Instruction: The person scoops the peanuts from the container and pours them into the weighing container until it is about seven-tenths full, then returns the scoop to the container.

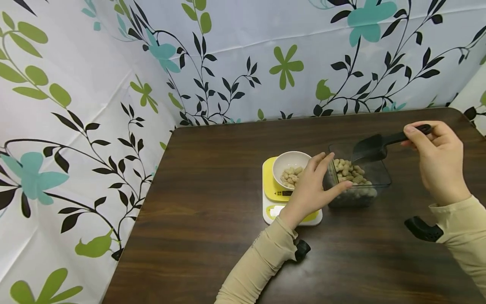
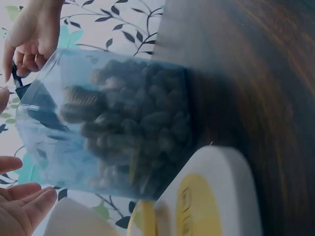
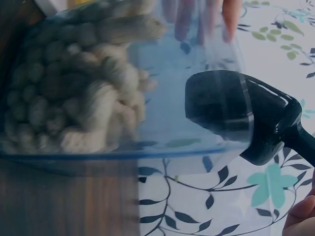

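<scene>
My right hand (image 1: 442, 162) grips the handle of a black scoop (image 1: 370, 148). The scoop's blade dips past the rim of a clear plastic container (image 1: 384, 179), above the unshelled peanuts (image 1: 351, 172) inside; no peanuts show on it. At the container's left side is my left hand (image 1: 313, 185), fingers extended and thumb spread toward the front corner. Whether its fingertips touch the rim is unclear. Partly behind that hand, a white bowl (image 1: 281, 162) holding some peanuts (image 1: 291, 176) stands on a yellow and white kitchen scale (image 1: 267, 190).
The brown wooden table (image 1: 197, 202) extends left and in front of the scale. A white curtain with leaf and flower prints (image 1: 235, 55) hangs behind and along the left edge. Black wrist mounts (image 1: 423, 230) stick out below both sleeves.
</scene>
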`<state>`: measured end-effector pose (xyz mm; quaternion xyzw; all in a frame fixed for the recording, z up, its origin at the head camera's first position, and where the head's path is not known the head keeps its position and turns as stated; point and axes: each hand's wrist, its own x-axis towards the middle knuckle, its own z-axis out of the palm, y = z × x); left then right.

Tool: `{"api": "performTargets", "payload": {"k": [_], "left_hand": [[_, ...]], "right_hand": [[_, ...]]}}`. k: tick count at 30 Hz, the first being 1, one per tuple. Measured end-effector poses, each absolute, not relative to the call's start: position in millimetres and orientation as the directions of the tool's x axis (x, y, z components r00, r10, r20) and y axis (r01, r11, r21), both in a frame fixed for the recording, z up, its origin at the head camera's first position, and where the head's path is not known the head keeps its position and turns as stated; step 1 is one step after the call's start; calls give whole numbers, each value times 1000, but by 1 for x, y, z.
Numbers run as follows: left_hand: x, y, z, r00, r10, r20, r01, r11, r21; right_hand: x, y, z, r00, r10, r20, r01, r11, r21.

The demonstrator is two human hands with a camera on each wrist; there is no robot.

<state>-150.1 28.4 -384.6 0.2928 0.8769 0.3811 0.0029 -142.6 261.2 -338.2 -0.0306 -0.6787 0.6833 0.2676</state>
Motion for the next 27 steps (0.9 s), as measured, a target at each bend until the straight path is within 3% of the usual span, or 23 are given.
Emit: {"api": "performTargets", "payload": {"k": [5,14,17,22,27], "left_hand": [[-148,34,-390,-833,516,198,501,552,667],[-149,41,-392,-850,497,174,477,586,656],[-150,40,-393,-850,499,168,472,580,664],[-151,40,-391,-852,504,144,445,551,706],[-152,40,-391,-853,505,131,427,532,731]], "right_hand": [[-141,263,-347,-871,375,316,-227,262,-938],[-140,260,-354,-866,298,402,-232,474,-850],[-140,257,-354,-836,250,489,-274,581,-766],[-141,253,-357,-764,74,641,-372,761,-532],[-141,252,-361,-745,-55,665,-428,804,-413]]}}
